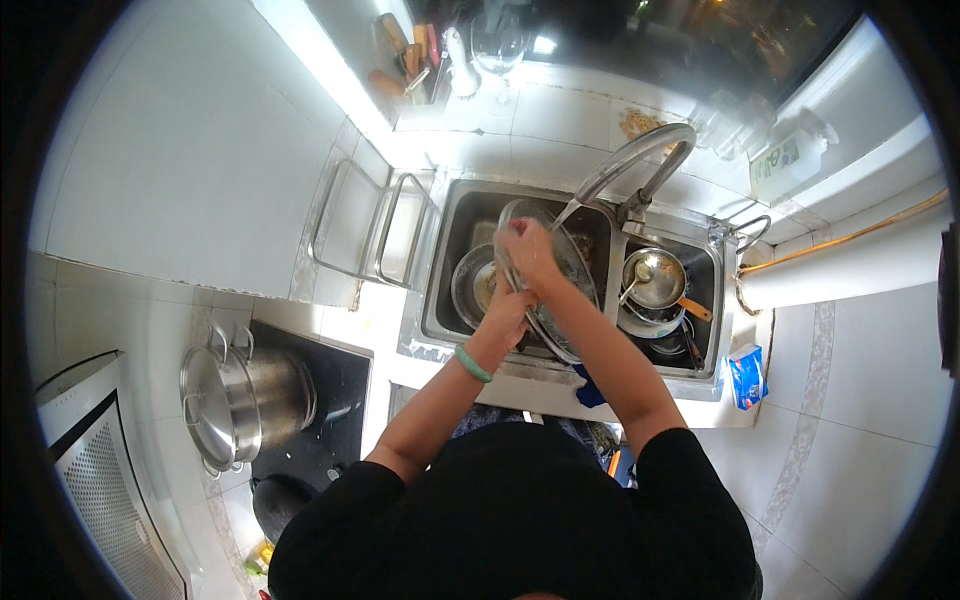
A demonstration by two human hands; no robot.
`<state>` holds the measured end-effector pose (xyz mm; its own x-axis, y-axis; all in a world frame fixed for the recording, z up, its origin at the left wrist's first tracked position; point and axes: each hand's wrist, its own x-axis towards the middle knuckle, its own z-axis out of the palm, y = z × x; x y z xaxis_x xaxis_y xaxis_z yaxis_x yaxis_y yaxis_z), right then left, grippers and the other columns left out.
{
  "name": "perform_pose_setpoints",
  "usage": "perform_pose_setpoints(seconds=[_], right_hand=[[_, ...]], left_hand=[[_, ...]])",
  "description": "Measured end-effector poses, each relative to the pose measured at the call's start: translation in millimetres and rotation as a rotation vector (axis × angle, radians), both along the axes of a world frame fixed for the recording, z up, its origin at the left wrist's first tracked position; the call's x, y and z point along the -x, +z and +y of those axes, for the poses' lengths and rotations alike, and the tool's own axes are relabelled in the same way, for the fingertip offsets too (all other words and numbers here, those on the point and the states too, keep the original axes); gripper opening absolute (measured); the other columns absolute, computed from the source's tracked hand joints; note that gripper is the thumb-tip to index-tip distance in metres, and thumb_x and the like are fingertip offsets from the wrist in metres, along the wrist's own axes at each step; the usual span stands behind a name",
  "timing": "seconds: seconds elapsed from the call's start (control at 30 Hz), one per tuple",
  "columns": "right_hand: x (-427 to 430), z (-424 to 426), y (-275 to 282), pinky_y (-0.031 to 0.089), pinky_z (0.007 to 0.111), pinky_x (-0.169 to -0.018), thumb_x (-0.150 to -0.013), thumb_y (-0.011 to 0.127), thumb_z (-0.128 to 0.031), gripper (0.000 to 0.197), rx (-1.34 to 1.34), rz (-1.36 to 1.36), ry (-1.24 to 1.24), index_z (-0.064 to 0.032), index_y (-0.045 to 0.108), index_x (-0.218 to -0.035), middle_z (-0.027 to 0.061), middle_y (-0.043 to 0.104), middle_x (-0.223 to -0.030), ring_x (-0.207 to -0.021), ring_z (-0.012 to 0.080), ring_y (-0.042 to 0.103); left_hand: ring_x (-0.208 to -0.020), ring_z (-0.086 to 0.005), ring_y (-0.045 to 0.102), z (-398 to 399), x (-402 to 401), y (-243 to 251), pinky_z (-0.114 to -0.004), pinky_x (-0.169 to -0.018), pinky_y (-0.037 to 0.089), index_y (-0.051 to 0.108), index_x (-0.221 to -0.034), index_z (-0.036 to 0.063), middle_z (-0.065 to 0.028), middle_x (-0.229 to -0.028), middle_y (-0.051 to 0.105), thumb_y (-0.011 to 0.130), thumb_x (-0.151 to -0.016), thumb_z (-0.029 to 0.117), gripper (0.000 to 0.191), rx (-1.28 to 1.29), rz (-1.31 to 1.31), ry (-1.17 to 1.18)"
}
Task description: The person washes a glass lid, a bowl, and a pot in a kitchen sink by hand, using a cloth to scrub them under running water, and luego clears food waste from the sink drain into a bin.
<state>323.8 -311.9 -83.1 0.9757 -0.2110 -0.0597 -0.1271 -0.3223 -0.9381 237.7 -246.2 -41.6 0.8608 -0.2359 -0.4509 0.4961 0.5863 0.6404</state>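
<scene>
A clear glass pot lid (579,270) with a thin rim is tilted over the left basin (439,300) of a steel double sink. My left hand (511,313), below a green bangle, grips the lid's near-left rim. Higher up, my slightly blurred right hand (531,251) has its fingers curled at the upper-left rim. Water runs from the curved faucet (637,154) onto the lid beside my right hand. Partly hidden under the left hand and lid, a round metal bowl (463,289) sits in the same basin with a smaller dish inside it.
Stacked in the right basin are a metal pan (666,279) with a wooden handle, a spoon (643,270) and bowls. A blue packet (747,377) lies on the right counter edge. Left, a tall steel pot (240,405) stands on the black cooktop (341,405). A wine glass (499,52) is behind.
</scene>
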Motion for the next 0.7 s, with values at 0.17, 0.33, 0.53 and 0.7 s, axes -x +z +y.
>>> perform_pose_setpoints(seconds=[0.17,0.33,0.53,0.7], right_hand=[[-25,-8,2,0.047,0.036,-0.070,-0.061,0.067,-0.031,0.042,-0.026,0.056,0.015,0.0040,0.060,-0.083,0.0177,0.062,-0.079,-0.075,0.0307,0.060],[-26,-5,-36,0.043,0.035,-0.079,-0.078,0.059,-0.026,0.043,-0.158,0.075,-0.015,0.0027,0.051,-0.109,0.0174,0.058,-0.099,-0.091,0.0265,0.056],[21,5,-39,0.026,0.040,-0.100,-0.091,0.043,-0.023,0.051,0.102,-0.343,0.328,-0.0004,0.025,-0.133,0.0195,0.030,-0.135,-0.122,0.0335,0.032],[-10,-41,-79,0.013,0.039,-0.107,-0.093,0.032,-0.031,0.056,0.372,0.113,0.189,-0.0031,0.015,-0.138,0.0195,0.017,-0.142,-0.129,0.0348,0.020]], left_hand=[[-0.083,-0.0147,0.052,0,8,13,-0.027,-0.064,0.048,0.006,-0.139,0.0294,-0.0058,-0.112,0.044,0.039,-0.069,-0.018,0.091,-0.070,-0.041,-0.030],[-0.088,-0.0171,0.051,13,1,3,-0.030,-0.070,0.048,0.011,-0.138,0.0278,-0.0055,-0.113,0.043,0.040,-0.069,-0.017,0.087,-0.097,0.028,-0.073],[-0.093,-0.0223,0.051,30,-5,2,-0.035,-0.068,0.051,0.008,-0.139,0.0303,-0.0100,-0.125,0.036,0.041,-0.070,-0.014,0.088,-0.062,-0.088,-0.058],[-0.097,-0.0277,0.050,29,2,39,-0.054,-0.062,0.055,-0.009,-0.136,0.0361,-0.0157,-0.137,0.020,0.041,-0.074,-0.013,0.093,-0.063,0.034,-0.081]])
